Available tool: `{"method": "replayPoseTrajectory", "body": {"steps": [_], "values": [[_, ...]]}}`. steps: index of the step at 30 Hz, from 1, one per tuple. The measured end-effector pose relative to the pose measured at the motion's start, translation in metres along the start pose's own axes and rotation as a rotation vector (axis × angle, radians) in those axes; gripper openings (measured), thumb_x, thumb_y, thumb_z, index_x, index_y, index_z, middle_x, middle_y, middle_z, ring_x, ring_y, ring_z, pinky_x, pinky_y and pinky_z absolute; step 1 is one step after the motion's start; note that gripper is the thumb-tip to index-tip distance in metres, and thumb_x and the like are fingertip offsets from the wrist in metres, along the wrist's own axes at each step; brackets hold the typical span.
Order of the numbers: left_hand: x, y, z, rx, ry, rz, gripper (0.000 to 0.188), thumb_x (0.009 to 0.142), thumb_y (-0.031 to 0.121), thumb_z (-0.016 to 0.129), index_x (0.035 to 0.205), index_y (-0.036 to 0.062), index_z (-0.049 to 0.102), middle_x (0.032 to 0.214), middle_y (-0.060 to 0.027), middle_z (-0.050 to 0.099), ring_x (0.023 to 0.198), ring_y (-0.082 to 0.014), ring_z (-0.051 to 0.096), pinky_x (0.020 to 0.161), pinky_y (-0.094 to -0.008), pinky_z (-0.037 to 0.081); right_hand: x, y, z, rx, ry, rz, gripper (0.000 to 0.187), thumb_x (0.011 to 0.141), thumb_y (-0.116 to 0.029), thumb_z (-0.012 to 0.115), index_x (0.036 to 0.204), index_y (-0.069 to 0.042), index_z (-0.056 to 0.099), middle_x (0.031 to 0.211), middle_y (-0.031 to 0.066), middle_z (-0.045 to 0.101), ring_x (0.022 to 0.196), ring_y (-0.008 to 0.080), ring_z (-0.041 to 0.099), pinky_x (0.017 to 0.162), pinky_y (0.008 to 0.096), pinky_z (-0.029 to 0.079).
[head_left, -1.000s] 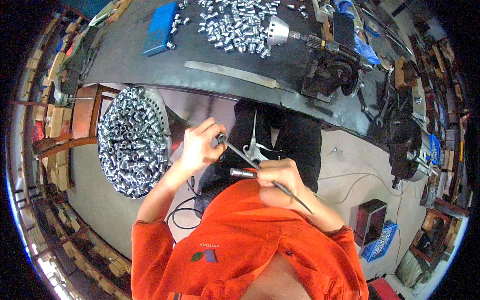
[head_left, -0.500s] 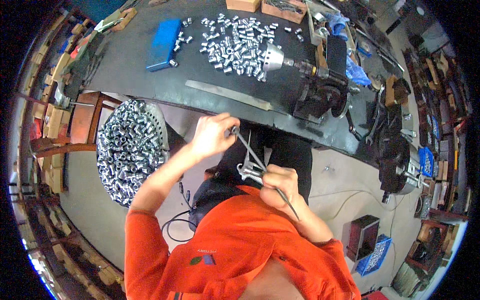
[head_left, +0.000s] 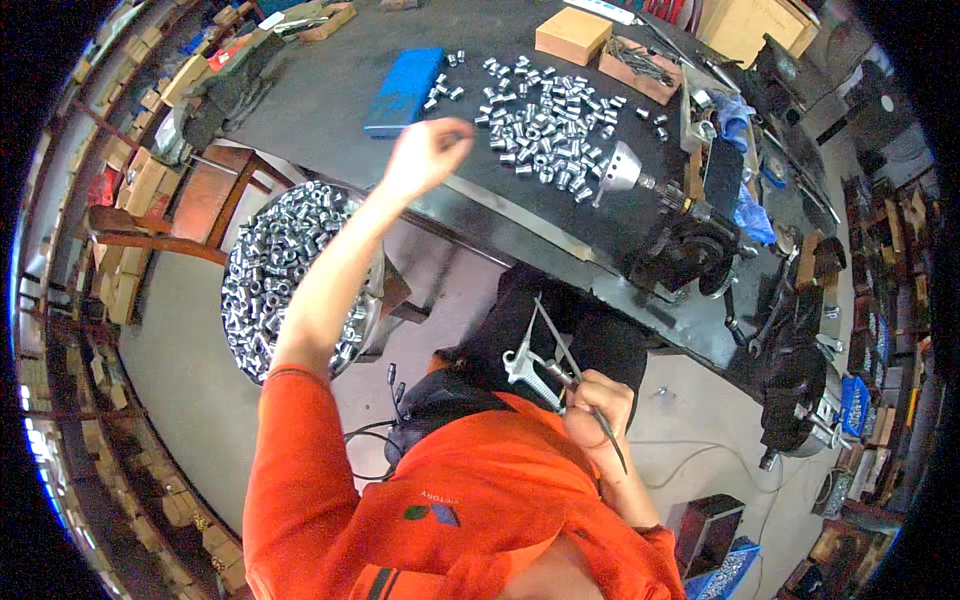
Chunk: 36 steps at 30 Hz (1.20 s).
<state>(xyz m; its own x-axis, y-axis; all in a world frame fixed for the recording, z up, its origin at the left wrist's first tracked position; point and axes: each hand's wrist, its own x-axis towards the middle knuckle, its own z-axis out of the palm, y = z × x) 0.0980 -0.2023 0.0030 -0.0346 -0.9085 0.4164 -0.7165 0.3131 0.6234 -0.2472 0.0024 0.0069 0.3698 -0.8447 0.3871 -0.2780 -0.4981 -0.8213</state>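
Note:
My left hand is over the front of the dark workbench, just below the blue box-shaped block and left of a heap of short silver metal fittings. Its fingers are curled together; whatever they hold, if anything, is hidden. In front of my lap, my right hand is wrapped round a long, thin, pointed metal rod, whose tail sticks out below the fist. A silver tool with a ribbed grip, a hook and a thin nozzle, resembling an air blow gun, is also in that fist.
A large round basket piled with fittings stands left of my lap by a wooden chair. A silver cone on a dark bench fixture is at right. Wooden boxes sit at the back. A flat metal strip lies along the bench edge.
My left hand has left the rod's tip, where it held a small metal fitting, and moved up over the bench. My right hand keeps its tools. The whole view has shifted.

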Motion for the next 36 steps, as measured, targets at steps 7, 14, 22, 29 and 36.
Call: {"method": "replayPoseTrajectory", "body": {"steps": [7,14,22,29,36], "values": [[-0.094,-0.106,-0.116,0.376,-0.001,-0.616,0.026,0.076,0.017,0.06,0.096,0.0026,0.067,0.074,-0.0146,0.067,0.066,-0.0216,0.065,0.067,-0.0347,0.051,0.005,0.001,0.011,0.071,-0.064,0.005,0.022,0.057,0.005,0.052,0.054,-0.004,0.032,0.053,0.0065,0.036,0.042,0.0191,0.038,0.04,0.0291,0.026],[-0.107,-0.122,-0.094,0.929,-0.122,-0.616,0.034,0.077,0.03,0.066,0.099,0.0048,0.061,0.096,-0.0171,0.066,0.092,-0.0324,0.064,0.079,-0.044,0.051,0.005,0.0,0.011,0.109,-0.117,0.008,0.022,0.056,-0.002,0.056,0.053,-0.005,0.034,0.052,0.0058,0.035,0.043,0.0201,0.038,0.041,0.0309,0.028],[-0.12,-0.087,-0.101,0.412,0.024,-0.558,0.032,0.076,0.015,0.069,0.105,0.0041,0.06,0.093,-0.0107,0.067,0.087,-0.0251,0.065,0.074,-0.0365,0.051,-0.002,0.003,0.006,0.137,-0.164,0.059,0.02,0.06,-0.003,0.057,0.055,-0.005,0.037,0.055,0.007,0.038,0.045,0.0216,0.041,0.043,0.0316,0.03],[-0.149,0.073,-0.063,-0.703,-0.241,-0.53,0.025,0.081,-0.009,0.061,0.104,-0.0009,0.054,0.098,-0.0104,0.064,0.093,-0.0178,0.063,0.082,-0.0289,0.051,0.003,0.01,0.012,0.166,-0.239,-0.006,0.024,0.061,-0.008,0.063,0.059,-0.005,0.039,0.057,0.0092,0.039,0.047,0.0265,0.041,0.044,0.0356,0.03],[-0.163,0.115,-0.014,-0.94,-0.587,-0.46,0.024,0.08,-0.008,0.065,0.101,-0.003,0.056,0.096,-0.0077,0.063,0.088,-0.0141,0.062,0.079,-0.0288,0.052,0.022,-0.004,0.003,0.129,-0.262,-0.011,0.025,0.059,-0.004,0.065,0.063,-0.005,0.04,0.059,0.0108,0.041,0.051,0.0317,0.046,0.046,0.0377,0.035]]}}
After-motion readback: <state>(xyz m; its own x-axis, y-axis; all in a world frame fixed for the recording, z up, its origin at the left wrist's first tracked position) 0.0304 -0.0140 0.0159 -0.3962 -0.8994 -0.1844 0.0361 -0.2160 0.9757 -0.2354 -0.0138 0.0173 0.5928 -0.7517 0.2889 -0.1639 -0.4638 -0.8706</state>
